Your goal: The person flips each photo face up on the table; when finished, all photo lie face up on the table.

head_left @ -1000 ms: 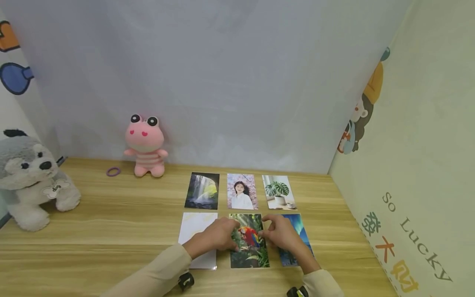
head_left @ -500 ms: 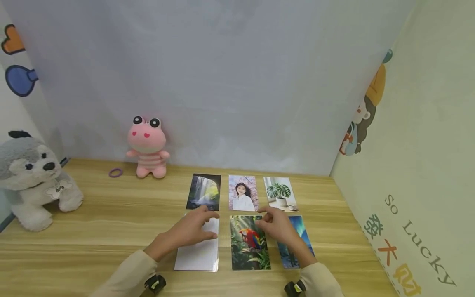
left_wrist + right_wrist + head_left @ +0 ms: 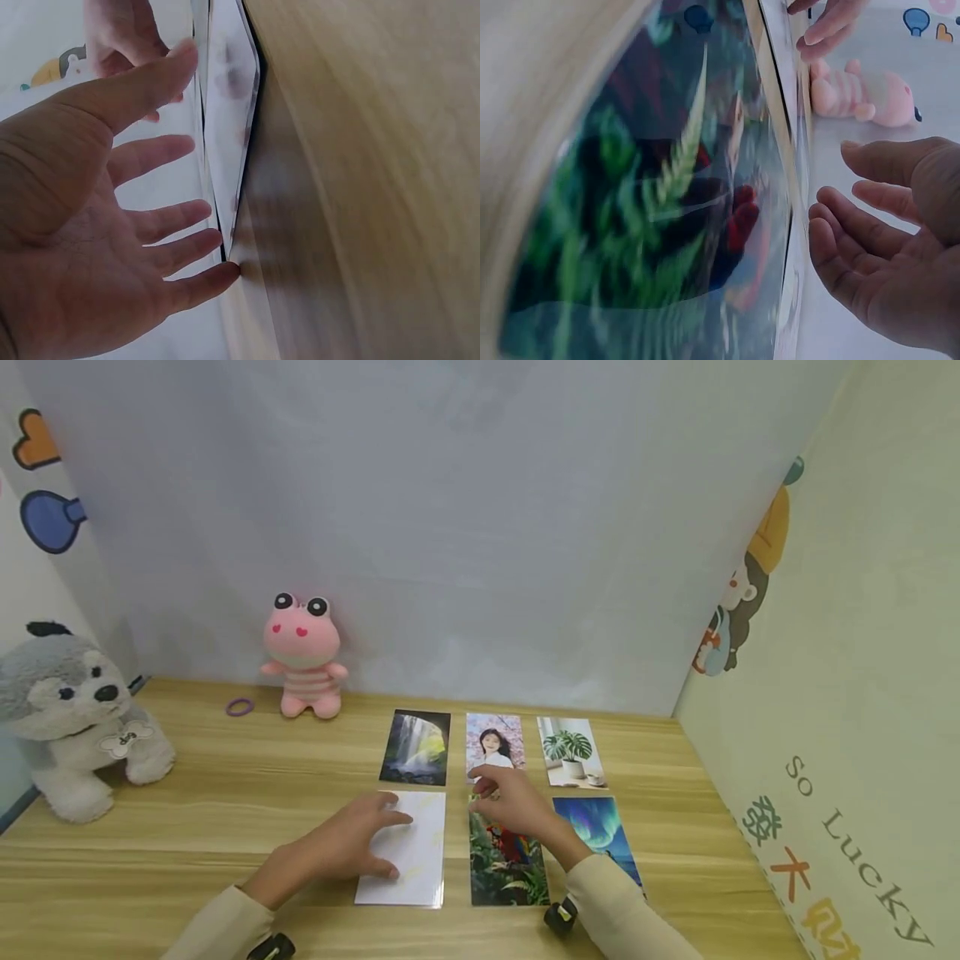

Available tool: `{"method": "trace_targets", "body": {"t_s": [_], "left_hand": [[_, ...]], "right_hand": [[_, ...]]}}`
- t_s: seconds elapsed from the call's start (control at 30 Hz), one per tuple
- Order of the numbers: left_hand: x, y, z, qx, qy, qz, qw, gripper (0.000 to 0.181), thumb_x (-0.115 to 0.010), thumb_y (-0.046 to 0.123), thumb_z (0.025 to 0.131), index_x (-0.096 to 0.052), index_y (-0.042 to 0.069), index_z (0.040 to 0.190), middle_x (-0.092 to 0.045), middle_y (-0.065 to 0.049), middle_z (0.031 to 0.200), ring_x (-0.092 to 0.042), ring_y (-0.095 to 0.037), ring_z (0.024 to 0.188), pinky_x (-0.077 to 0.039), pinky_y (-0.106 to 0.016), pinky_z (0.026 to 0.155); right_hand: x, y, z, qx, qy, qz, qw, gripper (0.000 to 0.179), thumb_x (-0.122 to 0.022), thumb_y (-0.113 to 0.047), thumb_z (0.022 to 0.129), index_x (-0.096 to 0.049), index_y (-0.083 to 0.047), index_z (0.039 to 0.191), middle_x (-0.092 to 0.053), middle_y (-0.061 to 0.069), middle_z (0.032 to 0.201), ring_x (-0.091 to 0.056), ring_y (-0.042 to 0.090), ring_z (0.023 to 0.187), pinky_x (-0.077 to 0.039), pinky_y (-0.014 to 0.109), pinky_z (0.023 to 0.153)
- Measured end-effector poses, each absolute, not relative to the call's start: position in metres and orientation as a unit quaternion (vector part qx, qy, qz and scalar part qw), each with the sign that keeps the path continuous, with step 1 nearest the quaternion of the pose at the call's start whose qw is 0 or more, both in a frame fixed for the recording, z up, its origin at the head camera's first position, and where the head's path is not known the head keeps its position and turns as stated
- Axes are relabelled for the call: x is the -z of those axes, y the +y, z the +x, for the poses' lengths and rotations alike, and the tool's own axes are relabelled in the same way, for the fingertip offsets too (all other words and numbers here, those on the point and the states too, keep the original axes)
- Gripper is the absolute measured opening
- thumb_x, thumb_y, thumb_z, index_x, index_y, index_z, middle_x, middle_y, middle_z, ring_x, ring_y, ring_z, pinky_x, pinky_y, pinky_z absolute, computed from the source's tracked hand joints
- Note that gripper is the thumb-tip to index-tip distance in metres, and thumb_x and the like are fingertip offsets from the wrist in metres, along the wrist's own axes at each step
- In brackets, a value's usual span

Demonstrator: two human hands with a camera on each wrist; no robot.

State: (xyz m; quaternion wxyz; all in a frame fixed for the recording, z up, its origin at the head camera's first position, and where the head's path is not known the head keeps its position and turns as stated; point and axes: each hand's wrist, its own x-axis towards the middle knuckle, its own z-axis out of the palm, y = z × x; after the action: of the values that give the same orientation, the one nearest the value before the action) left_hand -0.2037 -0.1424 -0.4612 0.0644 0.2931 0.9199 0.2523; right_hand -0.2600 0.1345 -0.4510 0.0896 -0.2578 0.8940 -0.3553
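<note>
On the wooden table, a white sheet (image 3: 412,856) with faint yellowish marks and a glossy edge lies at the front left of two rows of photo prints. My left hand (image 3: 330,843) is over its left part, fingers spread and nothing gripped; the left wrist view shows the fingertips close to its edge, but contact is hard to judge. My right hand (image 3: 517,806) hovers over the top of the parrot print (image 3: 508,877), partly hiding the bird. In the right wrist view its loosely bent fingers (image 3: 862,232) hold nothing.
Behind lie a waterfall print (image 3: 415,747), a portrait print (image 3: 487,739) and a potted-plant print (image 3: 572,752). An aurora print (image 3: 596,827) lies front right. A pink plush (image 3: 303,660), a purple ring (image 3: 240,707) and a plush dog (image 3: 82,727) are at left.
Both hands were beside the parrot print. My left hand has moved left to the white sheet; my right hand has come left over the parrot print, uncovering more of the aurora print.
</note>
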Motion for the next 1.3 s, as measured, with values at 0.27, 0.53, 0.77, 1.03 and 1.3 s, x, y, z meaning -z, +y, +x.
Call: {"method": "trace_targets", "body": {"t_s": [0.27,0.53,0.77,1.03,1.3], "left_hand": [[0.459,-0.146,-0.195,-0.238,0.915,0.307,0.113,0.079,-0.094,0.035,0.060,-0.065,0.008,0.129,-0.042,-0.032,0.147,-0.036,-0.054,0.137,-0.034,-0.070,0.106],[0.461,-0.144,-0.192,-0.230,0.919,0.302,0.108,0.078,-0.094,0.029,0.058,-0.065,0.006,0.127,-0.042,-0.032,0.147,-0.036,-0.054,0.138,-0.033,-0.070,0.107],[0.459,-0.143,-0.191,-0.234,0.920,0.289,0.124,0.078,-0.094,0.028,0.060,-0.065,0.005,0.128,-0.040,-0.033,0.149,-0.033,-0.054,0.140,-0.031,-0.068,0.109],[0.457,-0.141,-0.191,-0.232,0.922,0.289,0.117,0.077,-0.095,0.026,0.059,-0.066,0.003,0.126,-0.042,-0.034,0.147,-0.035,-0.054,0.138,-0.034,-0.068,0.108],[0.455,-0.140,-0.189,-0.237,0.923,0.275,0.126,0.076,-0.095,0.024,0.059,-0.066,0.003,0.126,-0.042,-0.033,0.148,-0.035,-0.053,0.139,-0.033,-0.067,0.109]], "right_hand": [[0.457,0.105,-0.262,0.308,0.902,-0.279,0.113,0.045,-0.067,-0.006,0.089,-0.060,-0.002,0.134,-0.070,0.014,0.122,-0.065,0.031,0.116,-0.052,0.046,0.096],[0.459,0.092,-0.259,0.295,0.911,-0.267,0.108,0.042,-0.073,-0.009,0.088,-0.064,-0.003,0.129,-0.070,0.013,0.122,-0.065,0.028,0.115,-0.052,0.044,0.097],[0.455,0.087,-0.260,0.281,0.917,-0.259,0.110,0.041,-0.073,-0.010,0.088,-0.065,-0.005,0.129,-0.069,0.013,0.121,-0.065,0.028,0.114,-0.053,0.044,0.095],[0.456,0.082,-0.266,0.362,0.902,-0.211,0.108,0.036,-0.074,-0.009,0.088,-0.066,-0.003,0.122,-0.067,0.015,0.109,-0.066,0.029,0.101,-0.055,0.041,0.083],[0.461,0.083,-0.271,0.508,0.830,-0.134,0.186,0.043,-0.066,-0.005,0.094,-0.056,0.001,0.136,-0.070,0.021,0.105,-0.069,0.023,0.080,-0.058,0.037,0.069]]}}
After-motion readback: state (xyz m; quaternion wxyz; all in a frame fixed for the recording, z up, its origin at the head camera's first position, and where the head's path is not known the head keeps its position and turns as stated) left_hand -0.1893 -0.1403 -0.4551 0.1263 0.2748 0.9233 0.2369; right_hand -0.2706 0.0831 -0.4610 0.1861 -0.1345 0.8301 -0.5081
